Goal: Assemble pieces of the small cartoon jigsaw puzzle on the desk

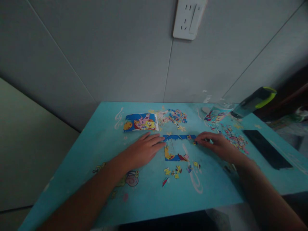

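A partly joined jigsaw puzzle [176, 157] lies on the light-blue table, with a top strip, a left side and part of a lower edge. My left hand [145, 149] rests flat with its fingers stretched out, the tips at the strip's left end. At the strip's right end, my right hand [211, 141] pinches a small puzzle piece [194, 142], partly hidden by the fingertips. Several loose yellow and mixed pieces [176, 171] lie just below the puzzle. Behind my left hand is a picture card [141, 122] with cartoon figures on a blue ground.
Heaps of loose pieces lie at the back [178, 116] and at the right [234, 138]. A clear container [218, 110] and a dark bottle with a lime-green trim [255, 101] are at the back right. A black flat object [267, 149] lies near the right edge. A wall [130, 64] closes off the back.
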### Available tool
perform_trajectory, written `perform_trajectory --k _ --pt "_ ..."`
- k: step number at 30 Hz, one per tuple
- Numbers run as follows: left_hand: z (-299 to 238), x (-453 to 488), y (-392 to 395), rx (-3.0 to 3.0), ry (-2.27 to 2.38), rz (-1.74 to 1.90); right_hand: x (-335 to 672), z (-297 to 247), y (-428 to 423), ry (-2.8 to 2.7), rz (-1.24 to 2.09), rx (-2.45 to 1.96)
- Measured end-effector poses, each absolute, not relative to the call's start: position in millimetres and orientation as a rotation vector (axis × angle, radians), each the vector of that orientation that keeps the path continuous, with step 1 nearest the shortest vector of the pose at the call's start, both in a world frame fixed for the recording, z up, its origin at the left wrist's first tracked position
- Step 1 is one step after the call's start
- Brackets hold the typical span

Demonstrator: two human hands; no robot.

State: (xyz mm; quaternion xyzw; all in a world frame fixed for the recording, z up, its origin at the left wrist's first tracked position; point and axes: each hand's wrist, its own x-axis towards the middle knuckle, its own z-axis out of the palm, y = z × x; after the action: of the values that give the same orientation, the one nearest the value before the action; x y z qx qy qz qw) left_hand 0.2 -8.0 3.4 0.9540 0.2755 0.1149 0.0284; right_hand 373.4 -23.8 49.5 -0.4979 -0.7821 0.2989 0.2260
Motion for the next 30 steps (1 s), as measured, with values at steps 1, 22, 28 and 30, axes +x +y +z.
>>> perform_trajectory --k 1,22,28,30 --pt "3.7 -0.1 -8.2 2.937 0.848 0.354 376.9 46.6 -23.9 -2.157 0.831 -1.381" --pt "1.7 -5.5 -6.2 2.918 0.791 0.419 377.9 34.8 -30.1 -2.265 0.525 -1.411" --pt "2.2 -5.2 -6.3 2.914 0.8 0.404 377.5 31.1 -29.9 -2.321 0.484 -1.356" --pt "2.6 -5.1 -6.4 2.923 0.794 0.398 380.3 31.6 -30.3 -2.347 0.494 -1.346"
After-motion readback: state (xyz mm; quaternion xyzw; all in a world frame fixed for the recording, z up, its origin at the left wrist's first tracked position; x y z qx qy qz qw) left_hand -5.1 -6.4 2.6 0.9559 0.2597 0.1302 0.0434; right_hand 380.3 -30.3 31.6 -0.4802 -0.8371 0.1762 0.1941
